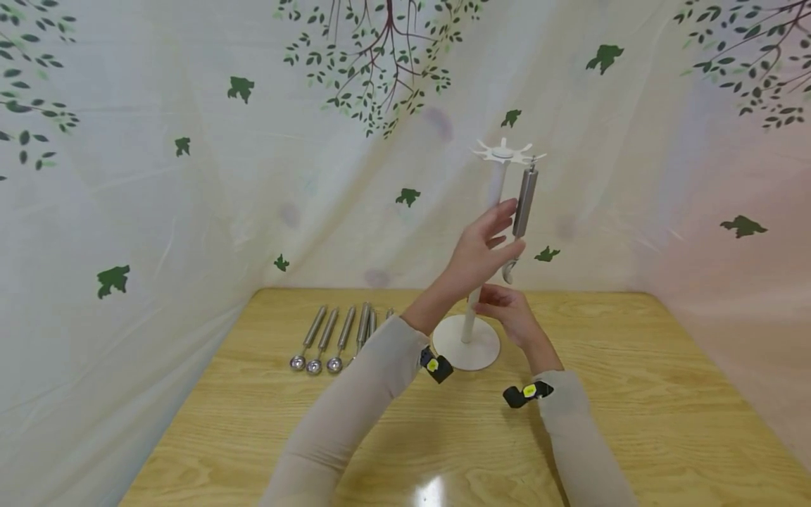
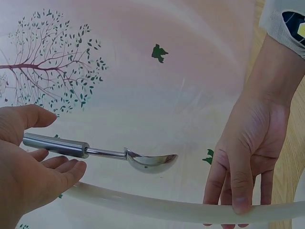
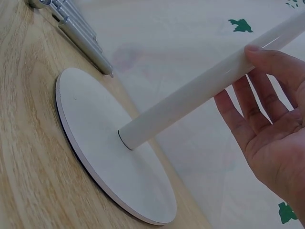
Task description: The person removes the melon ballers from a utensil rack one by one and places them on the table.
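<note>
A white rack [image 1: 466,331] with a round base, a pole and a ring of hooks on top stands on the table. From one hook hangs an ice cream scoop [image 1: 524,204], its metal handle up and its bowl down. Beside that handle is my left hand [image 1: 478,253], thumb and fingers spread apart; in the left wrist view the handle [image 2: 57,144] passes between them without a grip. My right hand [image 1: 512,320] pinches the lower pole [image 3: 190,95] between thumb and fingers, as the right wrist view shows.
Several more metal scoops [image 1: 345,331] lie in a row on the wooden table [image 1: 253,429], left of the rack. My left sleeve partly hides the row's right end. Behind the table hangs a pale cloth [image 1: 355,211] printed with leaves and birds.
</note>
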{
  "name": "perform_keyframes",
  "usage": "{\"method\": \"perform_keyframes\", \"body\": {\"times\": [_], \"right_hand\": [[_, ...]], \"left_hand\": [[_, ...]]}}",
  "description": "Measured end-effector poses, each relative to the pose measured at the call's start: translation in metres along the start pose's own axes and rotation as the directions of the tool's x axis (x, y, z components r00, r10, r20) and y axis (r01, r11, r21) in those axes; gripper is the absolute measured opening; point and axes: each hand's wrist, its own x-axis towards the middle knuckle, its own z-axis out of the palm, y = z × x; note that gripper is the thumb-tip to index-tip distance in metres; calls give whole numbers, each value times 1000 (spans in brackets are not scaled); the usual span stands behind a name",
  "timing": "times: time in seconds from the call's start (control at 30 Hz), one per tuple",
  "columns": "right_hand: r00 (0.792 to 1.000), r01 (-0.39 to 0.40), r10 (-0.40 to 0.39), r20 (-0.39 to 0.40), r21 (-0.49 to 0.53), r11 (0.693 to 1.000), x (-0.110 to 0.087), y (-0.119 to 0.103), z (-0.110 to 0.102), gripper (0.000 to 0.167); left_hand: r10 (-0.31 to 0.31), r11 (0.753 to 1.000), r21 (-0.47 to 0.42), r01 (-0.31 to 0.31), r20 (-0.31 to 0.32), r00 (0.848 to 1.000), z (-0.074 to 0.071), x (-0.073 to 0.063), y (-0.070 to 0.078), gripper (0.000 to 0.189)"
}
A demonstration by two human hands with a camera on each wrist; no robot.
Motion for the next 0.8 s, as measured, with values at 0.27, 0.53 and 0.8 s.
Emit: {"method": "perform_keyframes", "body": {"times": [0.27, 0.53, 0.8], "right_hand": [[1000, -4, 4, -7, -11, 1000, -1, 0, 0, 38], [1000, 14, -14, 4, 16, 1000, -1, 0, 0, 39], [999, -52, 53, 14, -47, 998, 0, -2, -1, 33]], "left_hand": [[-37, 996, -82, 35, -23, 999, 5, 8, -5, 58], [-36, 988, -153, 24, -74, 997, 13, 11, -4, 55], [-12, 982, -188, -6, -92, 996, 14, 10, -8, 52]]}}
